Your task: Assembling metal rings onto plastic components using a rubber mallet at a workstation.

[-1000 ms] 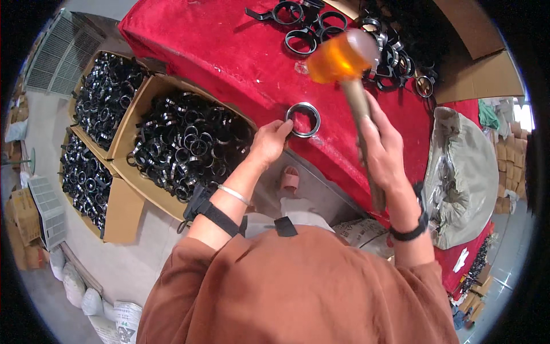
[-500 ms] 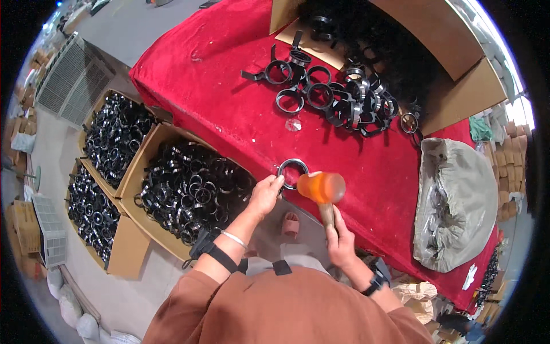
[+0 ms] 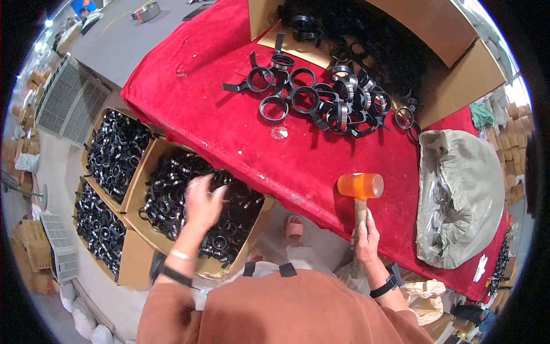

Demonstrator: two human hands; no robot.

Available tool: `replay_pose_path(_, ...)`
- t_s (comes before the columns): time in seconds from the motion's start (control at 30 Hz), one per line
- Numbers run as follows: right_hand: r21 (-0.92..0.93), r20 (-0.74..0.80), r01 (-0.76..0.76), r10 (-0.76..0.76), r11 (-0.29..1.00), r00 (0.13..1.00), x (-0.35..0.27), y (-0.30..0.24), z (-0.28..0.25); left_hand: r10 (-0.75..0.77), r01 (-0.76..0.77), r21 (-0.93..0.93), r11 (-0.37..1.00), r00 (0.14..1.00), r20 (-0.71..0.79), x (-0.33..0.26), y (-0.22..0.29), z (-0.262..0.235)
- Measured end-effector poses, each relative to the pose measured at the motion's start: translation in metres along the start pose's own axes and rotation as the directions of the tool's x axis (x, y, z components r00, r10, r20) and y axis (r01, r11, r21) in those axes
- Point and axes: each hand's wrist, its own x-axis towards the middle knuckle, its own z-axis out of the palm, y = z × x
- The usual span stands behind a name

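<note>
My left hand, blurred, fingers seemingly spread and empty, hovers over a carton heaped with black rings; my right hand grips an orange-headed mallet. Work looks partway: loose ring brackets lie on red cloth.

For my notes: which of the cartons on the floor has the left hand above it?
The rightmost floor carton, beside the red table: the left hand is over its black rings. The other two cartons stand farther left, without a hand.
</note>
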Motion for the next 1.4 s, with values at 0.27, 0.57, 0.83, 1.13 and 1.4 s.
replay_pose_path(0.27,-0.099,0.050,0.016,-0.011,0.995,0.999,-0.001,-0.006,0.006,0.290,-0.269,-0.136,0.953,0.942,0.168,0.124,0.197,0.092)
replay_pose_path(0.57,-0.030,0.003,0.014,-0.014,0.999,1.000,0.000,0.005,-0.003,-0.177,0.356,-0.894,0.271,0.932,0.317,0.056,0.142,0.056)
replay_pose_path(0.83,0.018,0.142,-0.014,0.011,1.000,0.990,-0.001,-0.063,0.035,-0.136,0.600,-0.722,-0.344,0.729,0.671,-0.078,0.056,0.080)
replay_pose_path(1.13,-0.236,0.302,0.231,-0.154,0.944,0.941,-0.007,-0.072,0.075,-0.105,0.513,-0.647,0.565,0.822,0.560,-0.053,0.044,0.080)
replay_pose_path(1.4,-0.161,0.203,0.196,-0.162,0.967,0.966,-0.018,-0.067,0.065,-0.177,0.569,-0.661,0.489,0.807,0.563,-0.026,0.077,0.086)
